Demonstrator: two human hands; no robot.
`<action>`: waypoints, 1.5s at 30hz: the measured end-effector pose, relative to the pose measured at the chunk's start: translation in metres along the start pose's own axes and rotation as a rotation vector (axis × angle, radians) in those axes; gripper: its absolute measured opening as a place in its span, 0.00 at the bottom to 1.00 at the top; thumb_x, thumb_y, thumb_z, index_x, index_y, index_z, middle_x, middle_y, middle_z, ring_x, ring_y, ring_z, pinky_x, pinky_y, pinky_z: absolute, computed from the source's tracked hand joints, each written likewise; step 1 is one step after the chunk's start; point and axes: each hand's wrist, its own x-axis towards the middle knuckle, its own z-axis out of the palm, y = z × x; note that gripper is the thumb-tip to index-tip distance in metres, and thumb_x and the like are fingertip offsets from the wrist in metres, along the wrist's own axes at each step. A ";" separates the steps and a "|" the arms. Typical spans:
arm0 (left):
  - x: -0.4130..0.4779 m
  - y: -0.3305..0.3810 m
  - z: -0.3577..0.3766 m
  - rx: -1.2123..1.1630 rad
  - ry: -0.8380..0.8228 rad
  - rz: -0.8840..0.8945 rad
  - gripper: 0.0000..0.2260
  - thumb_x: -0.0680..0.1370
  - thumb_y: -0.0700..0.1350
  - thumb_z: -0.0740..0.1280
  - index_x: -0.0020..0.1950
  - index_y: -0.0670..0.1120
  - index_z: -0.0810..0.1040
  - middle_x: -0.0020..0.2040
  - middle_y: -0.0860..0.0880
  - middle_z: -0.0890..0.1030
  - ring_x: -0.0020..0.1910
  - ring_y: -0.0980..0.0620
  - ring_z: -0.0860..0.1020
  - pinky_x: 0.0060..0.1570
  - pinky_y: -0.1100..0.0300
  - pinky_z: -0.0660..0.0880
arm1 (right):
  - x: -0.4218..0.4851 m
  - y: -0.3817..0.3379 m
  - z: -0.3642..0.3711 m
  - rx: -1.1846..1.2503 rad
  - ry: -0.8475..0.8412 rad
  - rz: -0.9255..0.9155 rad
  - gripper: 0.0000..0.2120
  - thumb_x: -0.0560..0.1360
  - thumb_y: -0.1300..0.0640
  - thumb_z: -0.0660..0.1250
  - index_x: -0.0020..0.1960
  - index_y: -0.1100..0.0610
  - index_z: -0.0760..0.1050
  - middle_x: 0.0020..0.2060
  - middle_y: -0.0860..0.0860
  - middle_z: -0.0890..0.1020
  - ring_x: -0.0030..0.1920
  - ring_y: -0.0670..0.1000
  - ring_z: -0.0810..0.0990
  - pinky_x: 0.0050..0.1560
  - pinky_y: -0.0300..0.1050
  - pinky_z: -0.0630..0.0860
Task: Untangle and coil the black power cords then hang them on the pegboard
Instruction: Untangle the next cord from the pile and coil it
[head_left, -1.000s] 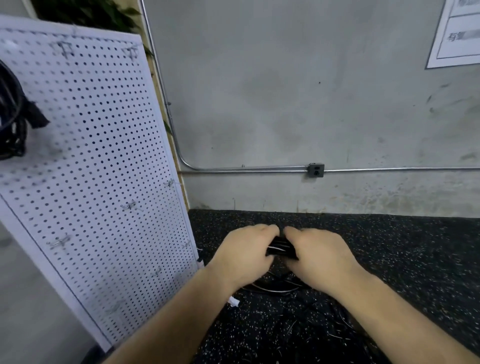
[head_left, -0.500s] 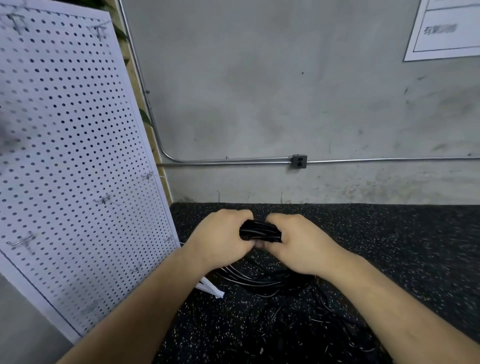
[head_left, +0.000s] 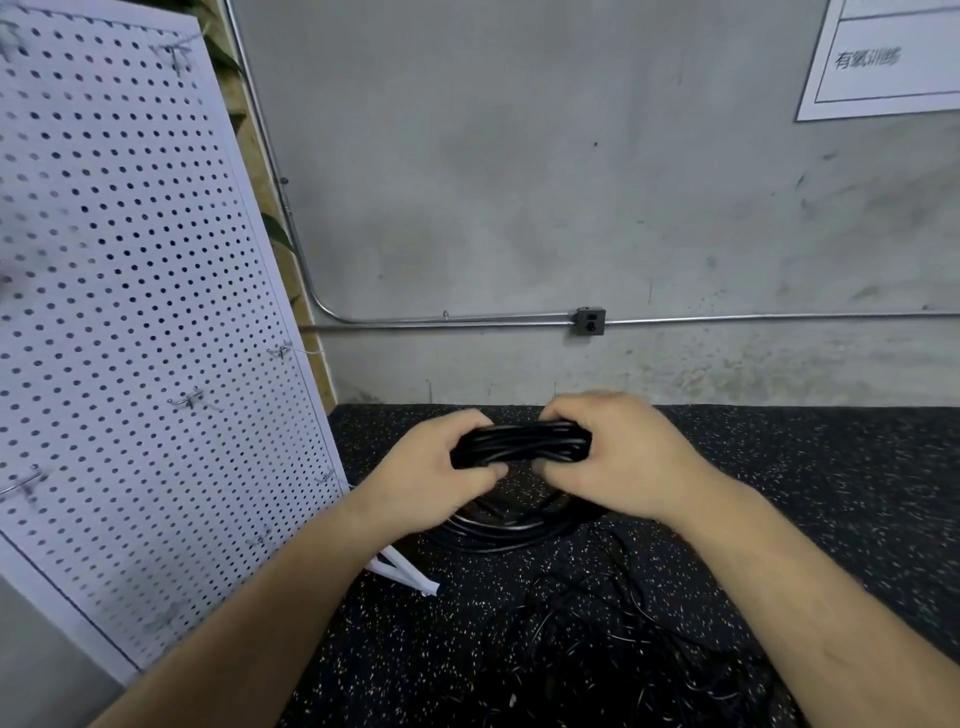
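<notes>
Writing: I can read one sign (head_left: 883, 57), top right on the wall (head_left: 519, 182). It's white w/ a thin dark border. The Chinese chars look like 有氧训练, but the last ones are blurred, so I'm not sure.
Left hand (head_left: 431, 467): fingers curled over the left end of the cord bundle (head_left: 521, 443), thumb tucked under it.
Right hand (head_left: 623, 457): same grip on the right end, fingers wrapped over the top, thumb below.
Cord bundle: black, several strands side by side. It's held roughly level between both hands, just above the mat (head_left: 831, 493) and near the wall base. Its loops (head_left: 498, 530) hang under the hands and lie on the mat.
Loose cords (head_left: 597, 623): thin black tangle on the mat, nearer me, approx. centre-right.
Pegboard (head_left: 130, 312): white, tilted, at my left, foot at the mat's left edge. I see a few small metal hooks (head_left: 188, 401) on it, and a white strip (head_left: 405, 571) at its base.
Surface: black mat w/ pale specks. I can't tell if it's floor or counter.
Room: grey, stained concrete wall. A metal conduit (head_left: 467, 319) runs along it into a small grey junction box (head_left: 589, 321). Green leaves (head_left: 275, 234) show behind the pegboard's edge.
</notes>
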 end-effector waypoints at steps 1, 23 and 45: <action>0.001 0.000 -0.001 -0.017 0.050 -0.004 0.08 0.75 0.42 0.75 0.49 0.53 0.81 0.43 0.54 0.83 0.42 0.57 0.81 0.45 0.59 0.78 | 0.001 0.006 -0.006 0.018 -0.006 -0.004 0.10 0.69 0.45 0.74 0.49 0.41 0.78 0.42 0.38 0.80 0.47 0.41 0.77 0.48 0.40 0.74; -0.005 0.007 0.008 -0.255 -0.286 -0.028 0.10 0.76 0.47 0.76 0.52 0.46 0.79 0.40 0.50 0.84 0.41 0.50 0.82 0.49 0.50 0.79 | 0.002 -0.006 0.001 0.301 -0.088 -0.031 0.15 0.66 0.63 0.74 0.48 0.46 0.80 0.46 0.42 0.78 0.48 0.41 0.78 0.51 0.36 0.74; -0.028 0.013 -0.030 -0.206 0.460 0.047 0.12 0.80 0.52 0.68 0.62 0.59 0.71 0.38 0.62 0.80 0.39 0.64 0.79 0.41 0.70 0.73 | 0.024 -0.068 0.031 0.858 0.183 0.098 0.22 0.81 0.49 0.67 0.69 0.35 0.63 0.56 0.21 0.74 0.60 0.25 0.72 0.61 0.26 0.70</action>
